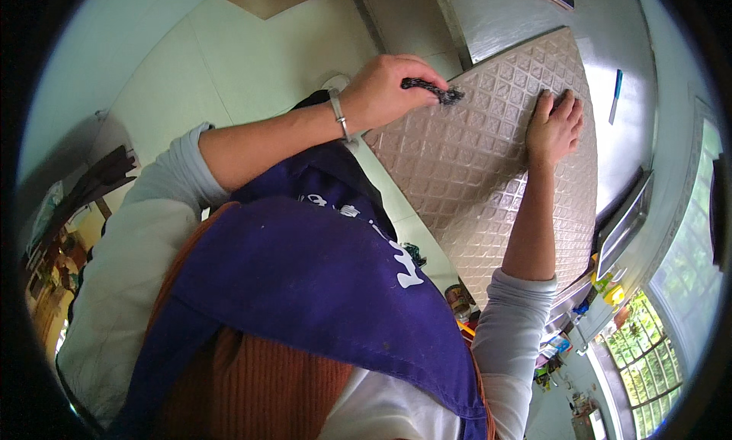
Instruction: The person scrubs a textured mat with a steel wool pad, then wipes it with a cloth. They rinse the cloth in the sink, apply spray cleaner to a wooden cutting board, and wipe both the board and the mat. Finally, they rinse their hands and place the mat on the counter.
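Observation:
My left hand (394,91) pinches a strip of dark, fibrous material (432,90) that looks like a scouring pad. Its frayed end hangs just over the edge of a beige panel (452,171) embossed with rows of small squares. On the panel's far part, my right hand (553,131) presses down with its fingers apart. The surface directly under that palm is hidden. A shiny metal countertop (623,137) supports the panel, whose near edge juts out towards my apron.
A slim blue-handled knife (617,88) lies on the countertop beyond my right hand. Farther right stands a dark tray-like object (626,225) against the wall. Below the panel's near corner are a tin can (456,299) and other items. A barred window (646,354) is at lower right.

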{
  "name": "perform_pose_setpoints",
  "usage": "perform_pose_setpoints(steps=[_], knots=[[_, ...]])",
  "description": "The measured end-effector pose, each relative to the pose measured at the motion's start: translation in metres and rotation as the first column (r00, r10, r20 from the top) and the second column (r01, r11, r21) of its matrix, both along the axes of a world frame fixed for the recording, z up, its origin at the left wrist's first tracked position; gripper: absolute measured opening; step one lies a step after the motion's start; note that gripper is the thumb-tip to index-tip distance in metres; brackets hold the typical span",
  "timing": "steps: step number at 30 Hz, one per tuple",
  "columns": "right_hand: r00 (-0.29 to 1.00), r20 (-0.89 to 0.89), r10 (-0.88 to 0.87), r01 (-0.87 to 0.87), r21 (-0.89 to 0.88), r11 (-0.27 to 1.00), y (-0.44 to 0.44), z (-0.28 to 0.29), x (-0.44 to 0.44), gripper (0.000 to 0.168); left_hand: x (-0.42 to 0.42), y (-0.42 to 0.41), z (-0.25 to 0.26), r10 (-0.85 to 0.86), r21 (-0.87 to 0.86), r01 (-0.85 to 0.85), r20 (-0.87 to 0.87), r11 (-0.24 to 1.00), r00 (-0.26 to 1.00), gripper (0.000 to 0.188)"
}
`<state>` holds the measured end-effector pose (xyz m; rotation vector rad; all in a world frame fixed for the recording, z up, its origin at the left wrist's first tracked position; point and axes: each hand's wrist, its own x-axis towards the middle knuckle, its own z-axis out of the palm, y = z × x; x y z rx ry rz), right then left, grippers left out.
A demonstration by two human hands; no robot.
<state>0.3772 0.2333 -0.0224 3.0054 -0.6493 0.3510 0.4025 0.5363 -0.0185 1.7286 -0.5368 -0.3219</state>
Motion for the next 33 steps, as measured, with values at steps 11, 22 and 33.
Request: perform_pose_setpoints(steps=[11, 22, 33], knots=[[1.000, 0.004, -0.009, 0.008, 0.014, 1.000, 0.004, 0.004, 0.001, 0.062, 0.056, -0.086, -0.012, 0.327, 0.032, -0.373, 0.414, 0.927, 0.849, 0.013], [0.999, 0.000, -0.032, 0.032, 0.001, 0.999, 0.002, 0.002, 0.002, 0.062, 0.058, -0.075, 0.003, -0.216, 0.398, 0.033, 0.424, 0.917, 0.879, 0.014], [1.000, 0.009, -0.005, 0.004, 0.015, 1.000, 0.008, 0.007, 0.004, 0.062, 0.058, -0.064, 0.006, -0.031, 0.274, -0.053, 0.295, 0.960, 0.955, 0.016]])
